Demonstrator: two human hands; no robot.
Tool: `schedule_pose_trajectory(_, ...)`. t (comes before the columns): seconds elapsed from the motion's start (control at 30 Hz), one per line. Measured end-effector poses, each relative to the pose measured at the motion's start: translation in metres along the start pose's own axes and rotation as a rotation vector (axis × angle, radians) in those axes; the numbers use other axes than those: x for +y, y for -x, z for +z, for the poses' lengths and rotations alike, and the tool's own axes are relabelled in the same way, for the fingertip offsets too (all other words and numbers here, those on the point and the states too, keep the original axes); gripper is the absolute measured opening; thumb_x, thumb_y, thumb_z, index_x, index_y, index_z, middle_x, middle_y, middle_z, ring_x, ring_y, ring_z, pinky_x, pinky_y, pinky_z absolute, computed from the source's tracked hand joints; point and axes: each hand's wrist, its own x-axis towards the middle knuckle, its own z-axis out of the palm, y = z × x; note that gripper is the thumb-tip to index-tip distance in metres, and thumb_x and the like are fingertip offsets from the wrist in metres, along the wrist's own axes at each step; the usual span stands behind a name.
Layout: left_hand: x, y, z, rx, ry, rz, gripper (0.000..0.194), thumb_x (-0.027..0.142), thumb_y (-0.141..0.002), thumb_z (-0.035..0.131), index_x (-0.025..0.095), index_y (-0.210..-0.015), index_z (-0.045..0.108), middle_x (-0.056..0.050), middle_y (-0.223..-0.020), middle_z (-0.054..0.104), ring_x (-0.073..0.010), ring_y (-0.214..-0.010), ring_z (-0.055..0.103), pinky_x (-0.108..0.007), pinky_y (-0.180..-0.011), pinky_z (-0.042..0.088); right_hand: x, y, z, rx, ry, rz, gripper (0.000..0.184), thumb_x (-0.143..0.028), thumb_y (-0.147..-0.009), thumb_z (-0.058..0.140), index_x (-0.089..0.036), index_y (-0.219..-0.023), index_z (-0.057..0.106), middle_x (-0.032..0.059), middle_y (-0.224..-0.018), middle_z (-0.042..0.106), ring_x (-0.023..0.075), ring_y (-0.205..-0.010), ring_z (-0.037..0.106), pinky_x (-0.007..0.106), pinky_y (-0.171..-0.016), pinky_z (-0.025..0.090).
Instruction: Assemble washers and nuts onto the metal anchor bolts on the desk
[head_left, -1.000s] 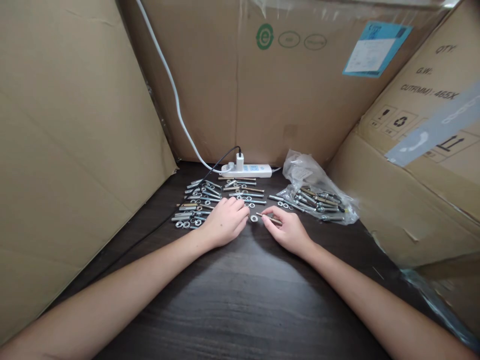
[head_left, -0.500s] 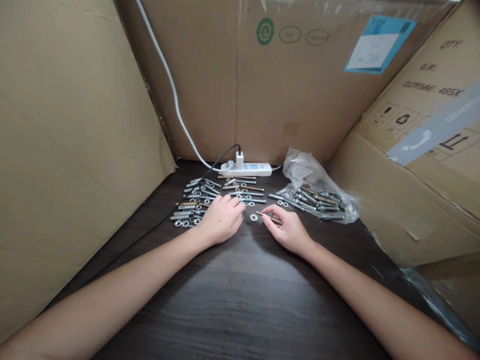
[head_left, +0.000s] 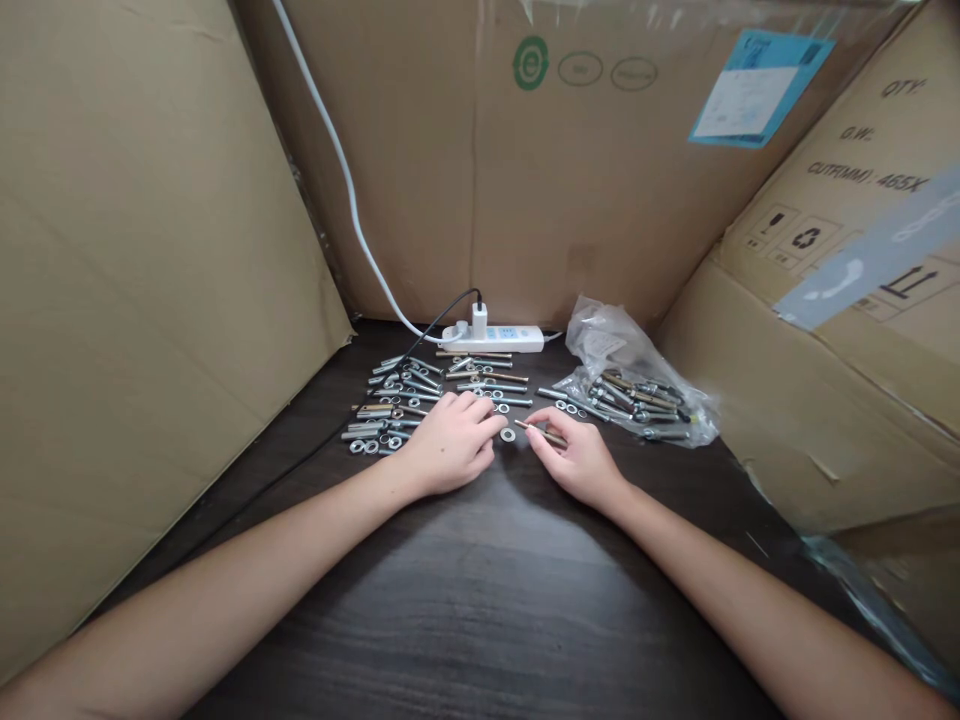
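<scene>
My right hand (head_left: 577, 458) pinches a brass-coloured bolt (head_left: 551, 437) between thumb and fingers, its thin end pointing left. Just left of that end, a flat round washer (head_left: 508, 435) lies on the dark table. My left hand (head_left: 456, 440) rests palm down beside the washer, its index finger stretched towards it and the thumb apart below. Nothing shows in the left fingers, though their undersides are hidden. Behind and left of this hand, rows of metal bolts and sleeves (head_left: 375, 412) lie with loose nuts and washers (head_left: 360, 448).
A clear plastic bag (head_left: 611, 330) with several anchor bolts (head_left: 637, 400) lies at the back right. A white power strip (head_left: 517, 339) with a plugged-in charger stands behind the rows. A black cable (head_left: 292, 462) crosses the left side. Cardboard boxes (head_left: 375, 150) wall in the table.
My left hand has shifted slightly right, its index finger now close to the washer. My right hand keeps the bolt in nearly the same place.
</scene>
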Motion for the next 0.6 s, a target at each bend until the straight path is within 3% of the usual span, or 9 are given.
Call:
schedule_pose_trajectory(0.1,0.0019,0.0003,0.0008,-0.012,-0.012,0.064,0.022,0.024,-0.089,0.046,0.021,-0.107,0.059,-0.007,-0.103,0.056,-0.0231,-0.094,0.047,-0.036,-0.077,0.034,0.0001,0.0004,0.0000,0.028,-0.028,0.016,0.022,-0.036,-0.088,0.049,-0.018,-0.094,0.061,-0.0029,-0.057,0.052,0.0115,-0.047,0.048,0.022,-0.048,0.036)
schedule_pose_trajectory(0.23,0.0005,0.0005,0.0044,-0.024,-0.023,0.085,0.018,0.030,-0.092,0.046,0.021,-0.099,0.061,-0.007,-0.106,0.056,-0.0228,-0.097,0.047,-0.036,-0.079,0.034,0.0000,0.0006,-0.0001,0.040,-0.013,0.007,0.021,-0.036,-0.087,0.049,-0.018,-0.093,0.061,-0.0024,-0.058,0.052,0.0117,-0.048,0.047,0.023,-0.049,0.037)
schedule_pose_trajectory(0.6,-0.0002,-0.0002,0.0060,-0.026,-0.017,0.103,0.020,0.034,-0.092,0.048,0.019,-0.095,0.061,-0.006,-0.101,0.058,-0.0219,-0.096,0.048,-0.034,-0.080,0.034,-0.0006,0.0002,0.0002,0.017,0.011,-0.011,0.021,-0.035,-0.087,0.049,-0.018,-0.093,0.062,-0.0021,-0.059,0.055,0.0119,-0.049,0.049,0.023,-0.050,0.038)
